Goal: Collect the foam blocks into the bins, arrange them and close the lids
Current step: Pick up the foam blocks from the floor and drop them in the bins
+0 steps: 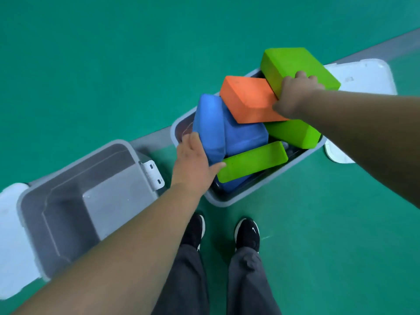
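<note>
Trousers [247,280] and black shoes [247,233] are seen lowest in frame, cut off by the bottom edge; both forearms are cut off at the frame sides.

- Left hand [193,164]: laid flat, fingers fairly straight, against the upright blue block [209,126]; thumb spread toward the front green block [252,162]. Fingertips are partly hidden behind the blue edge.
- Right hand [293,96]: fingers are curled over the near edge of the top green block [297,64], thumb low against the orange block [247,98]. Palm side is not visible.
- Full bin [218,201]: blocks are piled above its rim. A second blue block [245,135] and a third green block [293,135] are wedged beneath. The bin floor is mostly hidden; what lies underneath cannot be told.
- Its lid [363,73] lies open behind, largely covered by the right arm.
- Empty bin [68,201]: just left of the full one, apart from it, latch [154,176] hanging at its near corner; its lid [9,223] is cut by the left edge.
- Green floor [113,64]: open beyond both bins and right of the shoes.
</note>
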A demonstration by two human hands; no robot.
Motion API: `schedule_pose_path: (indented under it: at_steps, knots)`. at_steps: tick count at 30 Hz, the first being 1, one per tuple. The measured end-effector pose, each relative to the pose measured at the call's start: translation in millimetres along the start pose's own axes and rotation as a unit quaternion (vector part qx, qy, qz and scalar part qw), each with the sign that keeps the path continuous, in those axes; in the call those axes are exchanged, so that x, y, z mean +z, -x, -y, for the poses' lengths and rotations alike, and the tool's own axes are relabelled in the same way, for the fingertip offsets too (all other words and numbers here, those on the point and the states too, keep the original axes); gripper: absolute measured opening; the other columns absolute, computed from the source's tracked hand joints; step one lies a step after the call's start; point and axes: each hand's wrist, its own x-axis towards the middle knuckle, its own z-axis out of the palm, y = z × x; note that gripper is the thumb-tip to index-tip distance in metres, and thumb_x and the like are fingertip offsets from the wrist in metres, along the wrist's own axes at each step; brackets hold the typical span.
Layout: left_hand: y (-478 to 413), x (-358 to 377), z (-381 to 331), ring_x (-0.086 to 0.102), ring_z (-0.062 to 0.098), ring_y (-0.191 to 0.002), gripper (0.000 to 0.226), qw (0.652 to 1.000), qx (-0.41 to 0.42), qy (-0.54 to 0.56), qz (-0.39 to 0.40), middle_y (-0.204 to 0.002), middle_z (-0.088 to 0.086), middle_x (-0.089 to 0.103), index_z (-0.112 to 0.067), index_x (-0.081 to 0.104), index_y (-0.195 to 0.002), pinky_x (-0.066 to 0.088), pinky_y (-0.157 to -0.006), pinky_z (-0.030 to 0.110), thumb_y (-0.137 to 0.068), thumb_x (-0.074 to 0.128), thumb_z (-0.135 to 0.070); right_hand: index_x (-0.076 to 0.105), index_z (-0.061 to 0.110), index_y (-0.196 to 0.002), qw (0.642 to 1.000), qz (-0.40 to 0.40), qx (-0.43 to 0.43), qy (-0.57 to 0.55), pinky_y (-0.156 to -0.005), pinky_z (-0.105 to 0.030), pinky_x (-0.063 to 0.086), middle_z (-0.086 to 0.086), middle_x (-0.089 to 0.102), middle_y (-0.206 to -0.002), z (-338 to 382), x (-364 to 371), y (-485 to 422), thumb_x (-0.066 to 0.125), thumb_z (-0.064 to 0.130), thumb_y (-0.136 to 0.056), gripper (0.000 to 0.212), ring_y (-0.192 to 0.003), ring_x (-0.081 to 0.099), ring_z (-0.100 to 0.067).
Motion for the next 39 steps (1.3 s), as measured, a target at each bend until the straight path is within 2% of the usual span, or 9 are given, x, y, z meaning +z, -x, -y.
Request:
schedule_pose_path:
  at_steps: [4, 9, 12, 18, 23, 27, 32, 35, 39]
  knots:
    - [-2, 23, -7, 0.046, 0.036, -0.115, 0.095, 0.997, 0.012, -0.057, 0.054, -0.134, 0.013, 0.037, -0.004, 0.030, -0.139, 0.050, -0.094, 0.053, -0.081, 0.071, -0.067, 0.047, 0.011, -0.141, 0.999, -0.009, -0.006, 0.034, -0.102, -0.051, 0.040, -0.019, 0.039, -0.144, 1, 14, 6, 0.058, 0.040, -0.091, 0.060, -0.132, 0.040, -0.045]
    - [-16, 16, -7, 0.049, 0.037, -0.121, 0.095, 0.995, -0.063, -0.031, 0.075, -0.132, 0.011, 0.042, -0.007, 0.036, -0.131, 0.052, -0.090, 0.052, -0.075, 0.069, -0.077, 0.050, 0.012, -0.139, 0.998, -0.036, -0.022, 0.046, -0.099, -0.050, 0.041, -0.020, 0.041, -0.142, -5, 17, 8, 0.055, 0.042, -0.093, 0.055, -0.129, 0.042, -0.045]
    - [-26, 11, 2, 0.049, 0.038, -0.125, 0.100, 0.993, -0.076, -0.002, 0.095, -0.138, 0.013, 0.041, -0.006, 0.036, -0.136, 0.050, -0.096, 0.053, -0.076, 0.066, -0.080, 0.049, 0.013, -0.142, 0.999, -0.028, -0.026, 0.038, -0.099, -0.050, 0.042, -0.019, 0.042, -0.142, -8, 13, 9, 0.056, 0.040, -0.091, 0.058, -0.129, 0.043, -0.044]
    - [-41, -1, 12, 0.055, 0.039, -0.115, 0.083, 0.992, -0.078, 0.028, 0.100, -0.133, 0.016, 0.045, -0.003, 0.042, -0.127, 0.047, -0.088, 0.046, -0.085, 0.063, -0.072, 0.049, 0.013, -0.142, 0.998, -0.033, -0.050, 0.022, -0.099, -0.050, 0.042, -0.019, 0.042, -0.142, -6, 0, 12, 0.056, 0.035, -0.091, 0.056, -0.128, 0.043, -0.044]
    - [-48, -18, 12, 0.059, 0.038, -0.108, 0.067, 0.987, -0.094, 0.048, 0.119, -0.134, 0.017, 0.047, -0.003, 0.041, -0.128, 0.045, -0.080, 0.041, -0.094, 0.062, -0.057, 0.051, 0.011, -0.141, 0.992, -0.043, -0.121, 0.020, -0.100, -0.050, 0.044, -0.020, 0.044, -0.140, 24, -14, 23, 0.059, 0.039, -0.091, 0.058, -0.128, 0.045, -0.044]
    - [-36, -38, 31, 0.062, 0.035, -0.106, 0.053, 0.982, -0.108, 0.086, 0.132, -0.128, 0.013, 0.056, -0.005, 0.040, -0.130, 0.051, -0.085, 0.042, -0.096, 0.062, -0.038, 0.053, 0.007, -0.136, 0.979, -0.050, -0.195, 0.045, -0.102, -0.050, 0.046, -0.022, 0.047, -0.135, 75, -16, 39, 0.058, 0.036, -0.091, 0.054, -0.123, 0.048, -0.045]
    - [25, -61, 104, 0.064, 0.035, -0.106, 0.049, 0.967, -0.185, 0.134, 0.110, -0.119, 0.013, 0.064, -0.007, 0.043, -0.137, 0.050, -0.083, 0.039, -0.099, 0.054, -0.037, 0.054, 0.006, -0.131, 0.960, -0.016, -0.279, 0.035, -0.102, -0.046, 0.042, -0.020, 0.047, -0.133, 200, 11, 107, 0.057, 0.035, -0.095, 0.047, -0.124, 0.047, -0.043]
    - [96, -65, 172, 0.062, 0.036, -0.109, 0.044, 0.946, -0.264, 0.163, 0.092, -0.119, 0.016, 0.065, -0.008, 0.048, -0.134, 0.050, -0.091, 0.041, -0.100, 0.052, -0.035, 0.053, 0.012, -0.135, 0.930, 0.045, -0.362, 0.037, -0.103, -0.047, 0.046, -0.015, 0.047, -0.134, 287, 51, 180, 0.056, 0.036, -0.093, 0.049, -0.122, 0.050, -0.039]
    - [214, -47, 264, 0.061, 0.037, -0.111, 0.041, 0.902, -0.383, 0.184, 0.072, -0.125, 0.018, 0.064, -0.008, 0.052, -0.132, 0.050, -0.089, 0.038, -0.100, 0.053, -0.033, 0.055, 0.018, -0.133, 0.892, 0.078, -0.443, 0.045, -0.100, -0.045, 0.048, -0.008, 0.047, -0.134, 370, 111, 279, 0.056, 0.035, -0.089, 0.047, -0.120, 0.052, -0.034]
